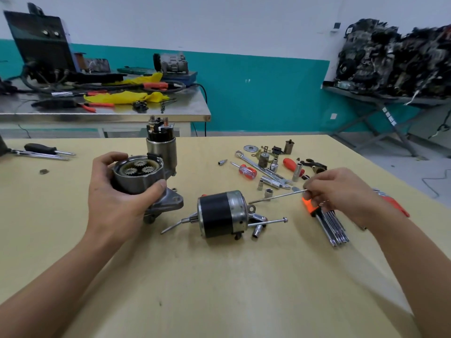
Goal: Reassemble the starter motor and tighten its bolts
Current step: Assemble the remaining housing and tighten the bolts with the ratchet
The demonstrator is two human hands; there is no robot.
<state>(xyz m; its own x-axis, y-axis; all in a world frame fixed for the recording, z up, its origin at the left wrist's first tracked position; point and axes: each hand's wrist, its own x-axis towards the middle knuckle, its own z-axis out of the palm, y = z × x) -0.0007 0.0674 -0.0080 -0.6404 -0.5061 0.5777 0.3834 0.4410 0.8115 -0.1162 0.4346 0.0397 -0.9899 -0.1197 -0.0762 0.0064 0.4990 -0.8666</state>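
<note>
My left hand (pixel 117 193) grips the starter's front housing (pixel 144 176), which stands upright on the table with three planetary gears (pixel 139 167) showing in its open top and the solenoid (pixel 161 145) behind it. The black motor body (pixel 222 214) lies on its side at the table's middle, shaft pointing left. My right hand (pixel 341 191) pinches the head end of a long through bolt (pixel 277 196), whose tip points left toward the motor's rear cap. A second long bolt (pixel 266 222) lies against the motor, on the table.
An orange-holdered hex key set (pixel 327 220) lies under my right hand. Sockets, a wrench (pixel 263 170), red-handled screwdrivers (pixel 246 170) and small parts are scattered at the right rear. A black screwdriver (pixel 46 150) lies far left. A steel bench (pixel 105 111) stands behind the table.
</note>
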